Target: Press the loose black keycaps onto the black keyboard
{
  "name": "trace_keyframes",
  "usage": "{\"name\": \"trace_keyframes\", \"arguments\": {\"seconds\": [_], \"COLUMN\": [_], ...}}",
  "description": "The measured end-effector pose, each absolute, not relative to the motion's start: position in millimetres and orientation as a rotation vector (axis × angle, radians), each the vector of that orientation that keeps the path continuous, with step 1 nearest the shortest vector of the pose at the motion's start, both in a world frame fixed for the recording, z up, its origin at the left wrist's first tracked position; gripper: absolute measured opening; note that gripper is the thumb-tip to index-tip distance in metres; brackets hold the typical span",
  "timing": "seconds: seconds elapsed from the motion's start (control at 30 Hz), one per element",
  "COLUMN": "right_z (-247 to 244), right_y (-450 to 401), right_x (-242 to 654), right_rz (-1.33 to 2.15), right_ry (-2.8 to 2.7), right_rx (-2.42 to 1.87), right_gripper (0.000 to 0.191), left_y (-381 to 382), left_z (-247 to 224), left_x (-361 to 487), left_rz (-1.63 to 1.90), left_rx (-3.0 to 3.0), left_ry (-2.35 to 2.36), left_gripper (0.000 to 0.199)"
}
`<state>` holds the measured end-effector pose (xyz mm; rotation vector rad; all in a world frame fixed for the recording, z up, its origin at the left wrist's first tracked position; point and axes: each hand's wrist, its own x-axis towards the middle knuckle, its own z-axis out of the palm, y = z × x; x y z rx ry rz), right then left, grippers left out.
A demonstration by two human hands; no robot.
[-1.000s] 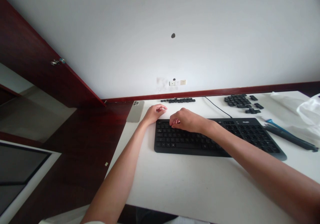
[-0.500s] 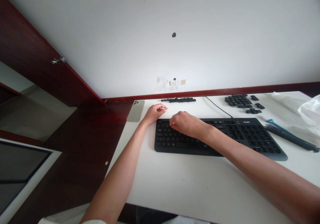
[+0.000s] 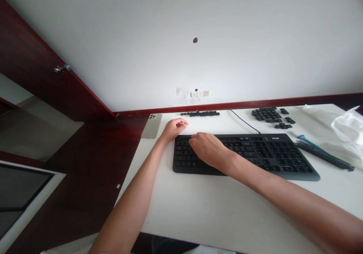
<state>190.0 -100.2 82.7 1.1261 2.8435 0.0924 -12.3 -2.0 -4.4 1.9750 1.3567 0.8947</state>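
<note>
A black keyboard (image 3: 246, 172) lies on the white table (image 3: 181, 208), with keycaps absent from parts of its right side. Over its upper left keys is my right hand (image 3: 208, 148), fingers curled down and their tips hidden beneath the hand. My left hand (image 3: 172, 129) rests at the keyboard's upper left corner, thumb and fingers curled close together; whatever lies between them is too small to make out. A row of loose black keycaps (image 3: 200, 114) sits behind the hands. More keycaps (image 3: 266, 114) are piled behind the keyboard's right part.
A phone (image 3: 152, 126) lies at the table's left edge. Right of the keyboard are a dark, long object with a blue tool (image 3: 309, 139) and white plastic sheeting (image 3: 350, 127). The keyboard's cable (image 3: 244, 121) runs to the back edge. A dark red door (image 3: 42, 57) stands at left.
My right hand has drawn slightly down and left over the keyboard's left keys. The whole view has shifted a little; my left hand keeps its place beside the keyboard.
</note>
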Motion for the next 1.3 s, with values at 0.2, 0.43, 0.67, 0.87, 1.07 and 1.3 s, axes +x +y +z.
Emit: {"name": "trace_keyframes", "arguments": {"seconds": [0.2, 0.43, 0.67, 0.87, 1.07, 1.3], "right_z": [81.3, 83.5, 89.5, 88.5, 77.1, 62.6], "right_y": [-106.9, -87.0, -52.0, -21.8, 4.0, 5.9], "right_x": [180.7, 193.8, 222.6, 254.7, 281.5, 280.1], "right_rz": [0.107, -0.099, -0.398, -0.207, -0.203, -0.091], "right_ry": [2.833, 2.864, 2.91, 2.659, 2.477, 2.504], "right_rx": [1.113, 1.135, 1.187, 1.541, 1.584, 1.521], "right_gripper": [0.03, 0.031, 0.028, 0.034, 0.052, 0.046], "left_y": [-2.8, -3.4, 0.3, -1.2, -1.4, 3.5], "left_z": [-3.0, -1.7, -3.5, -1.3, -1.0, -4.3], "left_x": [-9.4, -8.6, -9.9, -9.8, -11.3, -12.5], "left_rz": [0.897, 0.894, 0.904, 0.918, 0.91, 0.967], "left_rx": [1.984, 1.973, 1.948, 1.968, 1.946, 1.943], "left_ry": [1.408, 1.433, 1.43, 1.413, 1.406, 1.417], "left_gripper": [0.022, 0.023, 0.024, 0.022, 0.022, 0.024]}}
